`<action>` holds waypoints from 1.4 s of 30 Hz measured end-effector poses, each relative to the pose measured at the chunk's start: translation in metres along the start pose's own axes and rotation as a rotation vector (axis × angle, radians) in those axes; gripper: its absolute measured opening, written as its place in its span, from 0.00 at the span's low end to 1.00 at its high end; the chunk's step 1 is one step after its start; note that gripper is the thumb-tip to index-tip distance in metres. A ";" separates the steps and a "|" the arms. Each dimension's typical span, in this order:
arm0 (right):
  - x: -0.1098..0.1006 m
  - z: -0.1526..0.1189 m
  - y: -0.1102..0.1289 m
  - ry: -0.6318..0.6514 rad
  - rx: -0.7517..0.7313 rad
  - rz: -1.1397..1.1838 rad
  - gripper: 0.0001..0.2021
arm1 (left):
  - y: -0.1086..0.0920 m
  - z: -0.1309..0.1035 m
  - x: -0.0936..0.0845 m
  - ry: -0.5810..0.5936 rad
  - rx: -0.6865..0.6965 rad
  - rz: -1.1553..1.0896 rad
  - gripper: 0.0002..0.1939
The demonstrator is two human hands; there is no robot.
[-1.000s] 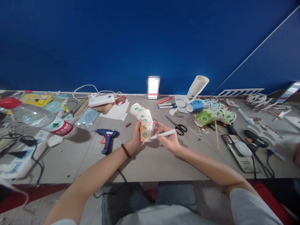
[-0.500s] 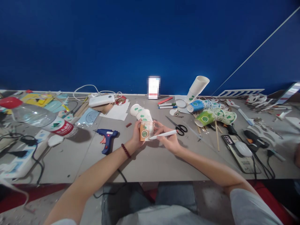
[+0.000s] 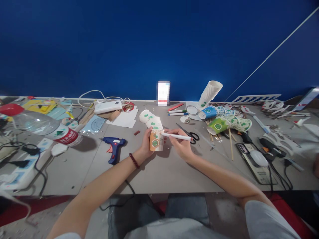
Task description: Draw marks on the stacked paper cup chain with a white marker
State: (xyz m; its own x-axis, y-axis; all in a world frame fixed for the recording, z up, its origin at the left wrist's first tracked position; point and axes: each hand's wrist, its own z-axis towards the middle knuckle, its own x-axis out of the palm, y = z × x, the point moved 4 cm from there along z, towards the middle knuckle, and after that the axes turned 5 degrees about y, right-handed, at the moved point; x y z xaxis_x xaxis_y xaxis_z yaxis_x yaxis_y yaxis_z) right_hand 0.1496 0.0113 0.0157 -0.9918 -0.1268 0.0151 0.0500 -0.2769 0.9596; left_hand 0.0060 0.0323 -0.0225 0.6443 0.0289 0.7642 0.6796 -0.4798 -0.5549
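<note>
A bent chain of joined paper cups (image 3: 156,124) lies in front of me, white with green marks, its nearest cup partly coloured orange. My left hand (image 3: 147,142) is wrapped round the left side of that nearest cup. Pinched in my right hand (image 3: 181,146) is a white marker pen (image 3: 178,136), its tip at the upper right of the orange cup; whether it touches is hard to tell. Black scissors (image 3: 193,136) lie just behind my right hand. On the left, a blue glue gun (image 3: 114,146) rests on its side.
A stack of white paper cups (image 3: 210,93) leans at the back right, near coloured cup chains in blue (image 3: 209,112) and green (image 3: 218,125). Left stands a plastic bottle (image 3: 50,127) beside a power strip (image 3: 27,169). Markers (image 3: 178,114), a phone (image 3: 254,166) and a mouse (image 3: 258,157) also lie about.
The marker in my right hand has moved up along the nearest cup, from its lower right side to near its upper edge. My left hand and the cups have barely shifted.
</note>
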 end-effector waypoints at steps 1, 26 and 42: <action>0.000 0.000 -0.001 -0.002 -0.001 0.001 0.10 | 0.000 0.000 0.000 -0.011 0.007 -0.003 0.20; 0.002 -0.003 0.002 0.078 -0.004 -0.012 0.07 | -0.001 0.000 0.003 -0.049 0.060 -0.054 0.15; 0.002 -0.003 0.007 0.049 -0.028 -0.047 0.04 | -0.001 0.001 -0.001 -0.065 0.078 -0.044 0.15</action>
State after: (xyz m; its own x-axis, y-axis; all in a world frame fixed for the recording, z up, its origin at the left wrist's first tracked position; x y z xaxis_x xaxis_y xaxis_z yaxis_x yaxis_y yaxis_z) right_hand 0.1486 0.0067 0.0212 -0.9862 -0.1593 -0.0447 0.0070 -0.3099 0.9507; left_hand 0.0048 0.0336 -0.0227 0.6328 0.1067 0.7669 0.7316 -0.4067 -0.5471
